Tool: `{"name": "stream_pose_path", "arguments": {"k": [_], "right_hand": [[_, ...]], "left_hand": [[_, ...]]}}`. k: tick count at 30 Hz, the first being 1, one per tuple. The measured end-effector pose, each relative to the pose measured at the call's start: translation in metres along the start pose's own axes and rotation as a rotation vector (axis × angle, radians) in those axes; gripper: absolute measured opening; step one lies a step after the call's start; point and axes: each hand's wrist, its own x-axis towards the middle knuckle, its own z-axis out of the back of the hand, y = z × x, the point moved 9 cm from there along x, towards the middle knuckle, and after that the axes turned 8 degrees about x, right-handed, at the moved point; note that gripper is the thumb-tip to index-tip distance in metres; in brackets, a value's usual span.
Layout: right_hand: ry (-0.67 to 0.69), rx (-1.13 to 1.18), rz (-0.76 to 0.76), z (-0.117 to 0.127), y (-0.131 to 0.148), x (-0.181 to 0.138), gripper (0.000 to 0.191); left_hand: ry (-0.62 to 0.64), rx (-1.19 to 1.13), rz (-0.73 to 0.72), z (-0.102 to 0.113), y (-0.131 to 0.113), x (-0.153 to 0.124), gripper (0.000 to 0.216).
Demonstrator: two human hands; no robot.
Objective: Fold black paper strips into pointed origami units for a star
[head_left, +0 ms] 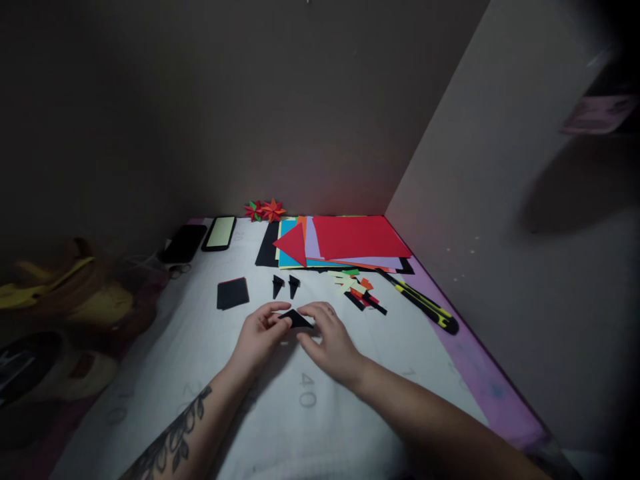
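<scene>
A small piece of black paper [299,320], folded into a triangle, is pinched at its left end between the thumb and fingers of my left hand [261,328]. My right hand [327,337] curves around the triangle's right side, thumb and fingers apart; whether its fingertips touch the paper is hard to make out. Just beyond my hands lie two small folded black paper pieces, one on the left [278,286] and one on the right [294,286]. To their left sits a stack of black paper squares [233,293] with a thin red edge showing.
Colored paper sheets [360,237] lie at the back by the wall. Paper scraps [357,288] and a yellow-black utility knife [425,303] are on the right. Two folded paper stars [273,210], a phone [220,233], a dark flat object [185,243] and scissors [179,271] sit further back.
</scene>
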Motion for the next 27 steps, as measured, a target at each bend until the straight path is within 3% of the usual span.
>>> {"name": "stream_pose_path", "arguments": {"k": [2,6,9,13,19,22,25,27], "right_hand": [[0.055,-0.066,0.092,-0.005,0.008,0.001,0.036],[0.015,-0.061,0.089,0.001,0.007,0.002,0.032],[-0.032,0.003,0.025,0.007,-0.001,0.001,0.026],[-0.091,0.113,-0.17,0.012,-0.025,-0.003,0.031],[-0.062,0.165,-0.135,0.012,-0.024,0.002,0.029],[-0.042,0.29,-0.288,0.007,-0.033,0.0,0.019],[-0.015,0.464,-0.473,-0.004,-0.048,-0.006,0.018],[0.006,0.516,-0.507,-0.009,-0.052,-0.007,0.016]], "left_hand": [[0.016,0.01,-0.005,-0.005,0.001,-0.002,0.044],[0.02,0.034,-0.014,-0.006,0.002,-0.003,0.038],[0.059,0.053,-0.032,-0.009,0.001,-0.003,0.032],[0.117,0.122,-0.038,-0.015,-0.001,-0.005,0.032],[0.149,0.243,-0.099,-0.018,-0.01,-0.01,0.024],[0.106,0.316,-0.136,-0.014,-0.012,-0.009,0.024],[-0.017,0.303,-0.171,-0.004,-0.014,-0.008,0.028],[-0.047,0.245,-0.144,0.0,-0.012,-0.007,0.031]]}}
